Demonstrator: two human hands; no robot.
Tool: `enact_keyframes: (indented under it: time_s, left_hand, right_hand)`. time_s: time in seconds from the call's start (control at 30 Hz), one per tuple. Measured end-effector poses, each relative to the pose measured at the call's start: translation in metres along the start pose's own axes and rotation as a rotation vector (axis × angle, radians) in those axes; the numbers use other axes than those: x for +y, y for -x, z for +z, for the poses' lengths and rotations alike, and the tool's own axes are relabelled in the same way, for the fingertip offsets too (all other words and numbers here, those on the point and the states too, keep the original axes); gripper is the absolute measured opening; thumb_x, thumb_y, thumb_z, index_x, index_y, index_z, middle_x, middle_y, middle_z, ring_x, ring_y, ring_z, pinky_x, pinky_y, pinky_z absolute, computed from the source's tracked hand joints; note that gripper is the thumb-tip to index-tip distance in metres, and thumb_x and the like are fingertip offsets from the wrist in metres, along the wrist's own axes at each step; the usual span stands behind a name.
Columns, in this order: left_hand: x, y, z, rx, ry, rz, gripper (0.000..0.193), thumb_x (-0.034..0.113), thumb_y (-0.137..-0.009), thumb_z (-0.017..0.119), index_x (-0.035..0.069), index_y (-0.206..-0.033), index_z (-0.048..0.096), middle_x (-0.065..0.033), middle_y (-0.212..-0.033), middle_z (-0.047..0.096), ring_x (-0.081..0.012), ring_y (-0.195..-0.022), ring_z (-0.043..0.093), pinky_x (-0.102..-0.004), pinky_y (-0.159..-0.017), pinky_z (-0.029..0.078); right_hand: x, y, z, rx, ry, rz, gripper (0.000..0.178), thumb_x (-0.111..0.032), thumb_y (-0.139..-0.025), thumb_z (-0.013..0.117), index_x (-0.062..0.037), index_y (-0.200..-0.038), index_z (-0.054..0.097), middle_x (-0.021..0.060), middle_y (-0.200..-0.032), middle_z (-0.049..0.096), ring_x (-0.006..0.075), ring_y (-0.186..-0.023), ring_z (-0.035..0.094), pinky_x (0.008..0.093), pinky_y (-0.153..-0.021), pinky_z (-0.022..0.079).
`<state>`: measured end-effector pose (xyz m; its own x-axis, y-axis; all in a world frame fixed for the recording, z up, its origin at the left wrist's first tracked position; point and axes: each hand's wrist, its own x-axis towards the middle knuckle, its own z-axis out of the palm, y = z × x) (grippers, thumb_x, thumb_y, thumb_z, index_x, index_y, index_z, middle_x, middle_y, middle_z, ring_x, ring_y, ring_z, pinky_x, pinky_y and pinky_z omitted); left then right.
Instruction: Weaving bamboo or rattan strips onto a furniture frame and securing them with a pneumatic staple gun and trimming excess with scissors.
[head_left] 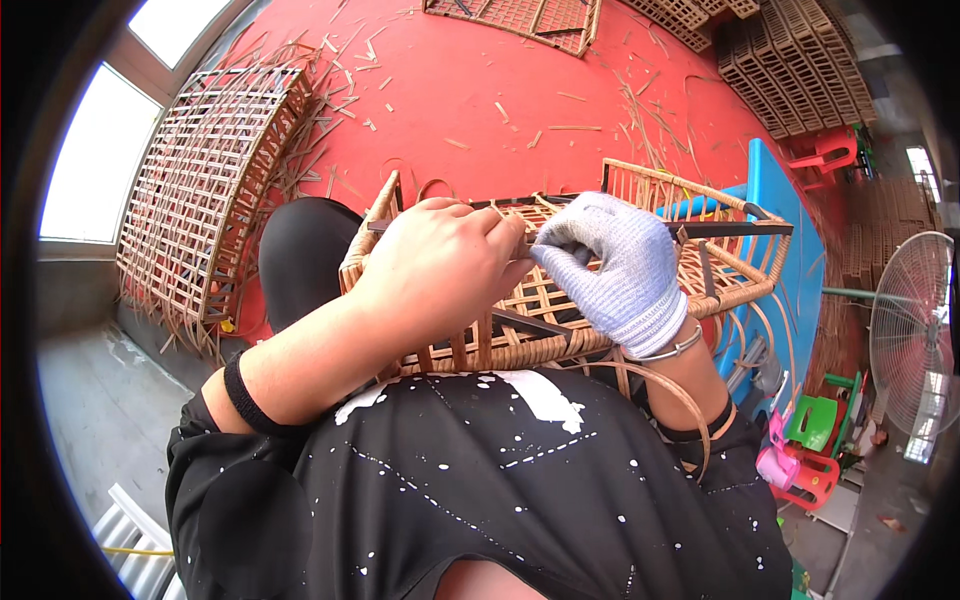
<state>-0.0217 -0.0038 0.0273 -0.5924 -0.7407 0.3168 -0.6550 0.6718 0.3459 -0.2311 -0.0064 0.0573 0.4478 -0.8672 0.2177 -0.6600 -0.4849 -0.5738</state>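
Observation:
A rattan basket [735,265] on a dark metal frame rests on my lap, open side up. My bare left hand [440,265] is closed over its near-left part, fingers pinching a thin rattan strip [535,232] at the dark frame bar. My right hand [620,265], in a grey knit glove, meets it from the right and grips the same strip. A loose rattan strand [680,395] curls under my right wrist. The fingertips of both hands hide the exact spot of the weave.
A large woven lattice panel [205,185] leans at the left by a window. More woven panels [520,20] and stacked pieces [790,60] lie far across the red floor, strewn with rattan scraps. A blue surface [790,250], a fan [915,330] and small plastic chairs [810,450] stand right.

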Motion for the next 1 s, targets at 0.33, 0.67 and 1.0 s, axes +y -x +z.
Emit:
enact_keyframes:
  time_s: [0.33, 0.67, 1.0]
  left_hand:
    - [0.004, 0.000, 0.000, 0.023, 0.025, -0.063, 0.022, 0.024, -0.087, 0.074, 0.006, -0.096, 0.067, -0.0068, -0.075, 0.064, -0.0279, -0.072, 0.065, -0.0410, -0.076, 0.052]
    - [0.012, -0.004, 0.001, 0.063, -0.015, -0.062, 0.019, 0.024, -0.089, 0.071, 0.007, -0.094, 0.064, -0.0102, -0.082, 0.068, -0.0317, -0.079, 0.068, -0.0451, -0.077, 0.052]
    - [0.003, -0.006, 0.001, 0.034, -0.060, -0.048, 0.027, 0.019, -0.092, 0.068, -0.004, -0.105, 0.068, -0.0148, -0.085, 0.069, -0.0358, -0.082, 0.066, -0.0444, -0.080, 0.051]
  right_hand:
    - [-0.004, 0.001, 0.001, 0.011, 0.048, 0.111, 0.013, -0.009, -0.079, 0.079, -0.0047, -0.086, 0.070, 0.0059, -0.076, 0.061, 0.0143, -0.061, 0.060, 0.0284, -0.058, 0.050]
    - [-0.002, 0.004, 0.000, 0.287, 0.000, 0.094, 0.022, -0.020, -0.078, 0.083, -0.0093, -0.085, 0.064, 0.0058, -0.075, 0.060, 0.0232, -0.064, 0.062, 0.0347, -0.061, 0.051]
    - [0.123, 0.202, -0.184, 0.745, -0.066, 0.883, 0.029, -0.032, -0.093, 0.077, -0.0027, -0.094, 0.073, 0.0034, -0.081, 0.071, 0.0077, -0.069, 0.065, 0.0238, -0.059, 0.051]
